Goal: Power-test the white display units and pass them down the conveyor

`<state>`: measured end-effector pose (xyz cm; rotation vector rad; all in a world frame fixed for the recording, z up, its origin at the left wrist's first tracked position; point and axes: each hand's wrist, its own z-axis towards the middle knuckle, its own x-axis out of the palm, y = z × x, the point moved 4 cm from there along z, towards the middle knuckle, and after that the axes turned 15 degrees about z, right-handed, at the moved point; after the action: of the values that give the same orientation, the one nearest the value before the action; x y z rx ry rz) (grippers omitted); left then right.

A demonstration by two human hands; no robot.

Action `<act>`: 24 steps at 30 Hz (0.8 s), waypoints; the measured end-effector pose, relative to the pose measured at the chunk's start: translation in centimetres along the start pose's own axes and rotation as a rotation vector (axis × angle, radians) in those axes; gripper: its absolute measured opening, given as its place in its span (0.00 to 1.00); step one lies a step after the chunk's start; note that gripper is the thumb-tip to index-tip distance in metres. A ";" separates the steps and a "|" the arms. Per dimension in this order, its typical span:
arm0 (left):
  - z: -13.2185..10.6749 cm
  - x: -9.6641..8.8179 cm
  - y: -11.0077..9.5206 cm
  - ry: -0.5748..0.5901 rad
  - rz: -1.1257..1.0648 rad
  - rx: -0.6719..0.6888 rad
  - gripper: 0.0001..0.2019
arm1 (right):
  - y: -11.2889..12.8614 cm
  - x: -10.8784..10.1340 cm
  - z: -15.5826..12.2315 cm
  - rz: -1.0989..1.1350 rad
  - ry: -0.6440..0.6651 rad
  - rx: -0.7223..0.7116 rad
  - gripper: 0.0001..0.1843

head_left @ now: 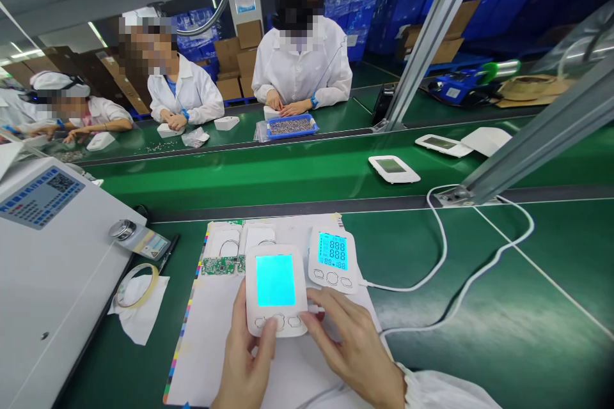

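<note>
A white blood pressure monitor (276, 326) with a plain lit cyan screen is in my left hand (247, 345), the thumb lying over its lower buttons. My right hand (352, 339) is closed around the white cable plug (315, 309) at the monitor's right edge. How far the plug sits in the socket is hidden by my fingers. Just behind lies a second blood pressure monitor (332, 262), its lit screen showing digit segments and a white cable plugged into its right side. Green circuit boards (220, 266) with white parts lie behind the held monitor on a white sheet (201, 358).
A white machine (62, 268) stands at left, beside a tape roll (137, 285). White cables (444, 249) loop across the right. Behind runs a green conveyor (240, 179) carrying a white monitor (394, 169), with a metal post (522, 134) at right. Several co-workers (302, 64) sit across.
</note>
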<state>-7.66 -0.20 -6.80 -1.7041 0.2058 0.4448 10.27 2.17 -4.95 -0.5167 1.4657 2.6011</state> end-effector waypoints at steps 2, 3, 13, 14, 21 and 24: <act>-0.3 0.0 0.0 0.052 -0.079 -0.019 0.37 | 0.0 0.0 0.1 -0.008 0.001 -0.002 0.10; -0.5 0.0 0.0 0.072 -0.121 -0.028 0.36 | 0.0 0.0 0.2 -0.011 0.002 -0.001 0.10; -0.5 0.1 -0.5 0.107 -0.152 0.005 0.36 | 0.1 0.0 0.0 -0.001 0.004 -0.012 0.07; -0.5 0.0 -0.4 0.108 -0.160 -0.002 0.36 | 0.0 0.0 -0.1 0.000 0.007 -0.009 0.07; -0.6 0.1 -0.4 0.092 -0.177 -0.015 0.35 | -0.2 0.0 0.0 0.004 0.023 0.011 0.07; -0.6 0.1 -0.3 0.056 -0.179 -0.037 0.35 | -0.2 0.0 0.1 -0.004 0.026 0.010 0.10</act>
<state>-7.29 -0.75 -6.46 -1.7549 0.0847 0.2701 10.33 2.35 -5.07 -0.5532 1.4829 2.5920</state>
